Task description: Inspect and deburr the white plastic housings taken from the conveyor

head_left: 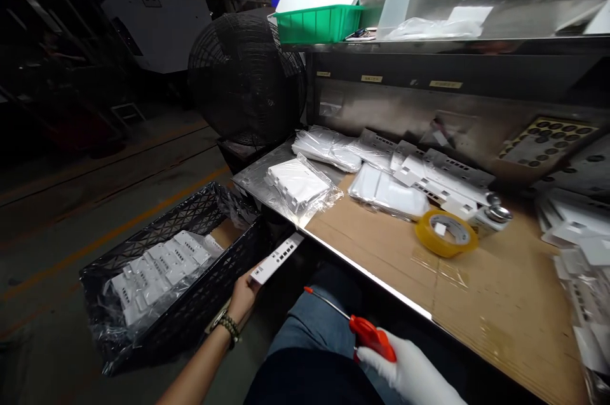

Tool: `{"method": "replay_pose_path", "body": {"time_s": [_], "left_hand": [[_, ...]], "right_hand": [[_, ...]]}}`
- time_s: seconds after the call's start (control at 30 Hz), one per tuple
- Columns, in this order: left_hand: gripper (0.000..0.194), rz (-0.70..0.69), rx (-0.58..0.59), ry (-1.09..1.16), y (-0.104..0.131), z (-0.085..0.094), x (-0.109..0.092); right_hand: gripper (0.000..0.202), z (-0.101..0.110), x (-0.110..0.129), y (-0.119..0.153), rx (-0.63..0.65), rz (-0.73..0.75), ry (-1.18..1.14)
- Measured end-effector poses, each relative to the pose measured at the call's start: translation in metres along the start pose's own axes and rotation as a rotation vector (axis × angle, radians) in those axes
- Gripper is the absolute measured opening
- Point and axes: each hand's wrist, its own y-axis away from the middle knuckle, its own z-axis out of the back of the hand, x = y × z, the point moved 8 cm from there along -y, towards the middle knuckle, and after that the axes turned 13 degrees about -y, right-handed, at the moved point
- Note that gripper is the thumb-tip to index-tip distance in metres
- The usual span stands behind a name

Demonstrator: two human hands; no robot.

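Observation:
My left hand (pixel 243 295), bare with a bracelet and a watch at the wrist, is closed on one end of a white slotted part (pixel 277 257). That part hangs beside the table's front edge, between the black crate and my legs. My right hand (pixel 405 363), in a white glove, is wrapped round a red-handled tool (pixel 372 336) above my lap. The tool's thin metal shaft points up and left and ends in a red tip. Several similar white parts (pixel 164 268) stand in a row inside the crate.
A black lined crate (pixel 190 313) stands on the floor at the left, a large fan (pixel 245 77) behind it. On the table (pixel 481 294) are bagged white parts (pixel 300 182), stacked parts (pixel 438 185) and yellow tape (pixel 445 233). A shelf (pixel 452 46) holds a green bin (pixel 319 23) and a bottle (pixel 395 3).

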Motion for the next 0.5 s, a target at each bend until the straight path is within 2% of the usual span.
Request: {"method": "replay_pose_path", "body": {"time_s": [0.1, 0.2, 0.3, 0.4, 0.5], "left_hand": [[0.050, -0.105, 0.139, -0.081, 0.001, 0.010, -0.028], [0.056, -0.120, 0.153, -0.096, 0.002, 0.014, -0.031], [0.048, -0.042, 0.013, -0.037, 0.006, 0.014, -0.009], [0.037, 0.135, -0.162, 0.082, 0.017, 0.011, 0.026], [0.045, 0.305, -0.216, 0.198, 0.030, 0.004, 0.049]], "right_hand": [[0.054, 0.010, -0.001, 0.002, 0.006, 0.009, -0.004], [0.051, 0.016, 0.003, 0.003, -0.033, 0.007, 0.041], [0.046, 0.006, 0.010, 0.006, 0.047, 0.005, 0.073], [0.044, -0.004, 0.014, 0.011, 0.081, -0.052, 0.166], [0.040, -0.006, 0.016, 0.018, 0.063, -0.134, 0.228]]}}
